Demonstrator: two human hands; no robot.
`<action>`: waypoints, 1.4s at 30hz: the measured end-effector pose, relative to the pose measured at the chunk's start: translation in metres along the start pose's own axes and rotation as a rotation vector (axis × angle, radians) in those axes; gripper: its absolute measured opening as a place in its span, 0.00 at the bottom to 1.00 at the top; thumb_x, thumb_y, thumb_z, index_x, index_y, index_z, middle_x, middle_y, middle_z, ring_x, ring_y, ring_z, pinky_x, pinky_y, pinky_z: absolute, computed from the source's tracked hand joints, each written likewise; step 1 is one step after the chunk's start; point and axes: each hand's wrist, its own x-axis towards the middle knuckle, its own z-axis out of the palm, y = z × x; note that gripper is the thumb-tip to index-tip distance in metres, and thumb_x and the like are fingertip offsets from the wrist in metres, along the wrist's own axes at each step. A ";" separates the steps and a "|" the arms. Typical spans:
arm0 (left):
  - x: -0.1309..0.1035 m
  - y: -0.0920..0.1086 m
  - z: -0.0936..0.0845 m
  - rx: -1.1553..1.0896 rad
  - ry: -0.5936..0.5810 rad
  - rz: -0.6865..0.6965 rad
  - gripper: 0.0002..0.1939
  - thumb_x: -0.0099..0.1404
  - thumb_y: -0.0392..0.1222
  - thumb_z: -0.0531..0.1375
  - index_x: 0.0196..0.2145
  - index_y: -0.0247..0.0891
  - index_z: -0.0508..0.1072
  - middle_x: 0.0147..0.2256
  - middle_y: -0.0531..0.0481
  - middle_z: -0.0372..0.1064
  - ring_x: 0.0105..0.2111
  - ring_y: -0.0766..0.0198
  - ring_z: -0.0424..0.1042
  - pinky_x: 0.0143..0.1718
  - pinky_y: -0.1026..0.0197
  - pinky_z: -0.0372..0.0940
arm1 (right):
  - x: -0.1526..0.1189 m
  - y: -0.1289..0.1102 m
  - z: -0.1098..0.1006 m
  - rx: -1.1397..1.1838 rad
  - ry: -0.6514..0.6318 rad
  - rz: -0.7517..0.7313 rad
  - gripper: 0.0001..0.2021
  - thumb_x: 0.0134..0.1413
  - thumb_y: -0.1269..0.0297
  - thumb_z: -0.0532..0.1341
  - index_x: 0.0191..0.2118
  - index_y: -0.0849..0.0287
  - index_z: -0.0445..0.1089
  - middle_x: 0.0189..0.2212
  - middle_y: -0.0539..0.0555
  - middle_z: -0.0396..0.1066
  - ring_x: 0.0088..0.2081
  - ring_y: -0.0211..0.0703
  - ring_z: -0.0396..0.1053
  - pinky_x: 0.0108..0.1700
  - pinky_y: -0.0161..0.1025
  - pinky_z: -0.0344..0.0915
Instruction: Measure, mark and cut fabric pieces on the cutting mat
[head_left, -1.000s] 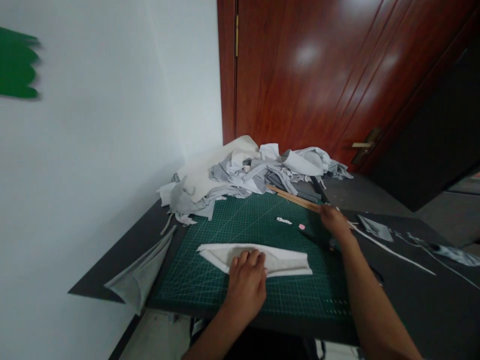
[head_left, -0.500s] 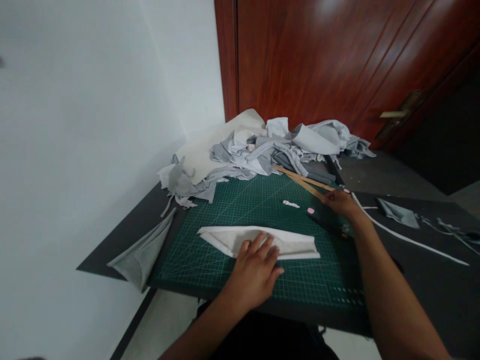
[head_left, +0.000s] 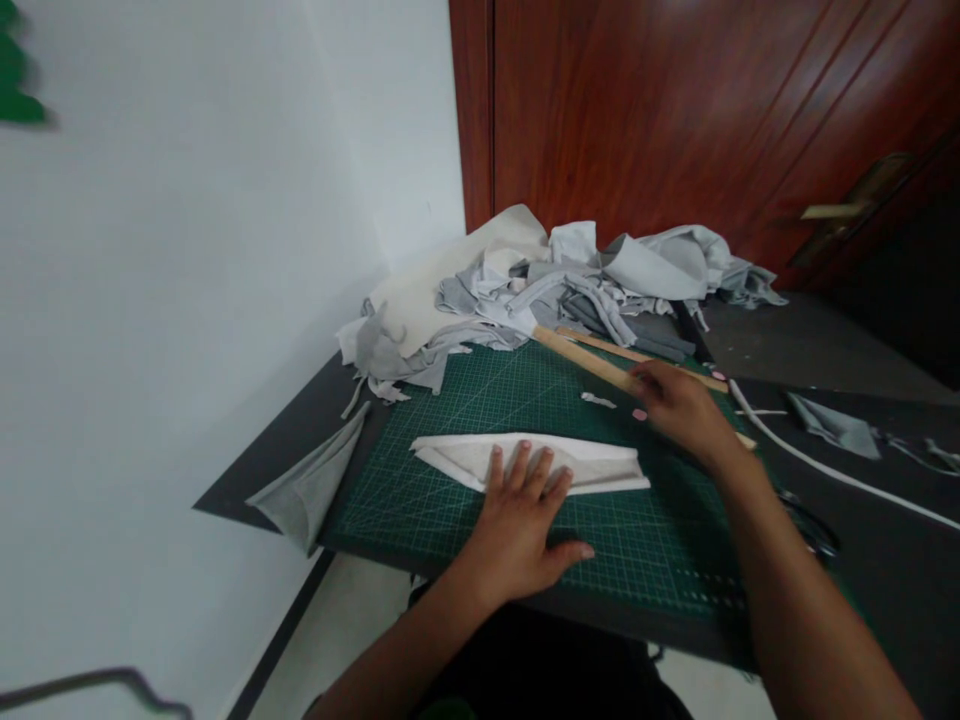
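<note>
A folded piece of off-white fabric [head_left: 450, 453] lies lengthwise on the green cutting mat [head_left: 435, 530]. My left hand [head_left: 514, 530] rests flat on its middle with fingers spread. Further back, my right hand [head_left: 679, 408] is closed around a wooden ruler [head_left: 583, 359], which slants across the mat toward the cloth heap. A second wooden ruler [head_left: 637, 355] lies just behind it. Below the held ruler are a small white scrap [head_left: 598, 400] and a pink piece of what looks like tailor's chalk [head_left: 639, 415]. Dark-handled scissors [head_left: 811, 525] show partly beside my right forearm.
Heaped grey and white cloth [head_left: 525, 295] covers the back of the table against the wall and the wooden door [head_left: 637, 110]. A grey folded cloth [head_left: 311, 485] hangs over the left edge. To the right lie a white cord [head_left: 825, 465] and a grey scrap [head_left: 840, 425].
My right hand has lifted one ruler away from the other and brought it nearer. My left fingers have spread wider on the fabric. The view has shifted slightly left.
</note>
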 end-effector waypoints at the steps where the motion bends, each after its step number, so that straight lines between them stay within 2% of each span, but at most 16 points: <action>1: 0.000 0.001 0.000 0.002 0.010 0.000 0.42 0.69 0.71 0.53 0.70 0.42 0.59 0.72 0.41 0.50 0.74 0.40 0.40 0.72 0.30 0.35 | -0.002 -0.017 0.005 0.113 -0.083 -0.045 0.11 0.65 0.60 0.56 0.46 0.58 0.73 0.33 0.55 0.76 0.34 0.47 0.72 0.37 0.40 0.65; 4: 0.002 0.005 0.003 0.014 0.051 -0.009 0.37 0.72 0.66 0.54 0.66 0.36 0.64 0.70 0.36 0.55 0.72 0.43 0.48 0.72 0.37 0.44 | -0.010 -0.062 0.024 0.330 -0.408 -0.208 0.12 0.68 0.58 0.55 0.43 0.58 0.72 0.33 0.52 0.75 0.34 0.44 0.70 0.36 0.37 0.64; 7: 0.003 0.009 0.006 0.032 0.088 -0.045 0.32 0.73 0.60 0.56 0.62 0.32 0.68 0.64 0.35 0.65 0.66 0.45 0.61 0.69 0.42 0.54 | -0.018 -0.085 0.039 0.359 -0.600 -0.273 0.10 0.68 0.62 0.55 0.39 0.58 0.72 0.33 0.52 0.75 0.36 0.43 0.71 0.38 0.36 0.63; 10: 0.004 0.012 0.006 0.071 0.132 -0.091 0.27 0.73 0.57 0.57 0.58 0.32 0.72 0.59 0.36 0.70 0.61 0.45 0.67 0.66 0.42 0.58 | -0.022 -0.090 0.044 0.224 -0.601 -0.233 0.09 0.68 0.65 0.55 0.38 0.58 0.73 0.33 0.53 0.75 0.35 0.43 0.71 0.38 0.37 0.61; 13: 0.004 0.016 0.002 0.121 0.171 -0.174 0.23 0.72 0.58 0.59 0.48 0.33 0.77 0.49 0.38 0.75 0.52 0.45 0.71 0.56 0.42 0.66 | -0.021 -0.089 0.041 0.081 -0.575 -0.193 0.09 0.68 0.66 0.56 0.38 0.58 0.73 0.32 0.54 0.75 0.34 0.44 0.70 0.36 0.38 0.59; 15: 0.005 0.017 -0.002 0.153 0.181 -0.247 0.22 0.71 0.59 0.59 0.41 0.35 0.78 0.42 0.40 0.75 0.46 0.46 0.71 0.48 0.42 0.68 | -0.021 -0.091 0.039 0.009 -0.579 -0.220 0.09 0.68 0.67 0.56 0.38 0.58 0.73 0.34 0.54 0.75 0.35 0.44 0.71 0.37 0.38 0.59; 18: 0.006 0.019 -0.006 0.193 0.188 -0.330 0.21 0.71 0.59 0.58 0.39 0.36 0.77 0.39 0.41 0.73 0.44 0.45 0.70 0.43 0.42 0.67 | -0.022 -0.094 0.039 -0.050 -0.567 -0.313 0.10 0.69 0.69 0.56 0.39 0.59 0.74 0.36 0.56 0.74 0.38 0.46 0.71 0.41 0.39 0.60; 22: 0.007 0.020 -0.008 0.198 0.173 -0.332 0.22 0.74 0.58 0.55 0.42 0.36 0.77 0.41 0.41 0.73 0.45 0.45 0.70 0.42 0.43 0.66 | -0.025 -0.095 0.041 -0.002 -0.570 -0.420 0.09 0.69 0.69 0.57 0.41 0.59 0.75 0.37 0.55 0.73 0.41 0.46 0.71 0.45 0.40 0.61; 27: 0.006 0.020 -0.005 0.182 0.190 -0.339 0.22 0.75 0.56 0.55 0.51 0.35 0.74 0.45 0.41 0.73 0.46 0.46 0.70 0.44 0.43 0.66 | -0.028 -0.096 0.038 0.052 -0.601 -0.418 0.10 0.69 0.69 0.58 0.44 0.57 0.78 0.38 0.55 0.72 0.42 0.45 0.71 0.45 0.38 0.63; 30: 0.006 0.018 -0.003 0.199 0.234 -0.308 0.22 0.75 0.51 0.56 0.58 0.34 0.70 0.53 0.39 0.71 0.51 0.45 0.68 0.49 0.44 0.65 | -0.031 -0.100 0.037 0.048 -0.618 -0.427 0.12 0.68 0.71 0.58 0.47 0.55 0.78 0.39 0.55 0.72 0.42 0.44 0.72 0.45 0.38 0.64; 33: 0.006 0.015 -0.002 0.210 0.259 -0.263 0.22 0.75 0.48 0.55 0.58 0.30 0.70 0.59 0.36 0.68 0.57 0.42 0.64 0.55 0.42 0.62 | -0.029 -0.103 0.039 0.057 -0.627 -0.461 0.10 0.67 0.71 0.59 0.44 0.55 0.78 0.38 0.54 0.73 0.40 0.43 0.72 0.44 0.38 0.64; 35: 0.007 0.014 -0.003 0.196 0.228 -0.254 0.19 0.76 0.47 0.54 0.55 0.31 0.73 0.55 0.38 0.71 0.54 0.44 0.66 0.55 0.41 0.61 | -0.021 -0.096 0.040 0.083 -0.562 -0.474 0.10 0.69 0.67 0.58 0.43 0.55 0.78 0.38 0.54 0.74 0.41 0.44 0.73 0.47 0.39 0.65; 37: 0.008 0.013 -0.006 0.196 0.204 -0.261 0.17 0.76 0.45 0.53 0.50 0.32 0.75 0.50 0.38 0.72 0.51 0.45 0.67 0.53 0.42 0.62 | -0.010 -0.077 0.039 0.089 -0.395 -0.423 0.13 0.72 0.62 0.55 0.47 0.57 0.77 0.43 0.58 0.77 0.47 0.47 0.73 0.53 0.43 0.65; 40: 0.009 0.013 -0.009 0.199 0.187 -0.257 0.14 0.75 0.43 0.53 0.44 0.35 0.76 0.45 0.40 0.72 0.48 0.46 0.68 0.49 0.42 0.63 | 0.004 -0.025 0.031 -0.143 -0.109 -0.134 0.18 0.72 0.61 0.51 0.57 0.59 0.72 0.57 0.65 0.72 0.58 0.55 0.69 0.62 0.53 0.61; 42: 0.010 0.013 -0.009 0.193 0.185 -0.234 0.13 0.75 0.41 0.53 0.45 0.35 0.76 0.44 0.41 0.73 0.47 0.47 0.68 0.49 0.43 0.63 | 0.008 0.014 0.024 -0.372 -0.027 0.158 0.23 0.71 0.61 0.50 0.66 0.62 0.63 0.64 0.70 0.65 0.65 0.63 0.62 0.66 0.65 0.52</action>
